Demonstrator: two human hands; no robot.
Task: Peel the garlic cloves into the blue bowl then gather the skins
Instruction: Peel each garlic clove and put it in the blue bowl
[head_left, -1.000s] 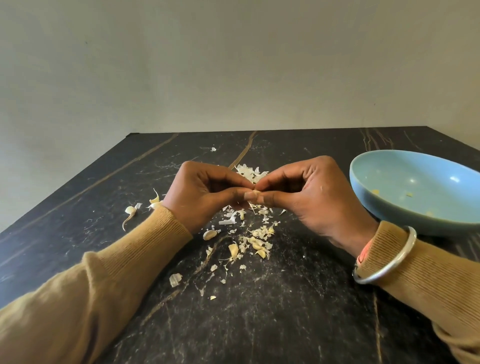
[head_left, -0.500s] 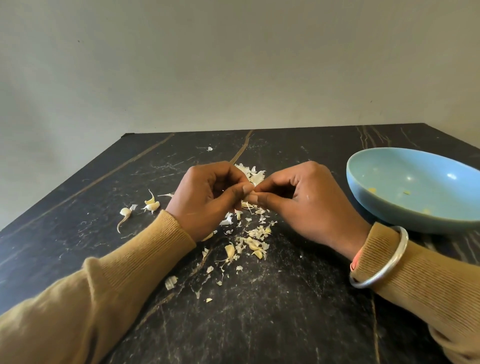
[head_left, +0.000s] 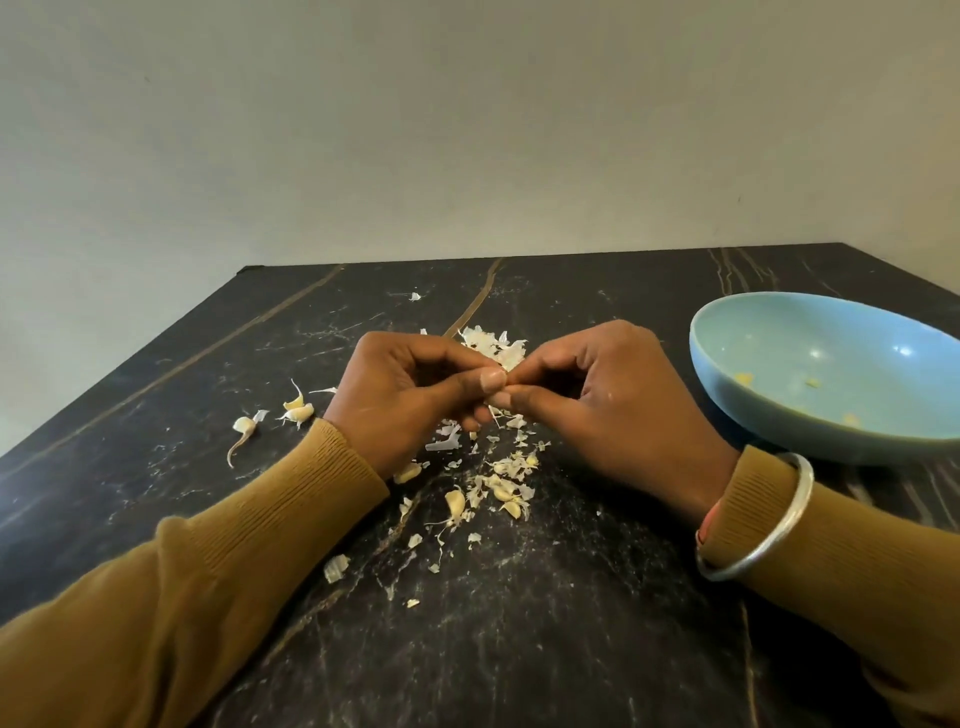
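The left hand and right hand pinch, fingertip to fingertip above the skins on the table, what is probably a garlic clove, hidden between them, while the blue bowl lies rightward, nearer the right hand.

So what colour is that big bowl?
The bowl is light blue; the head view shows it best.
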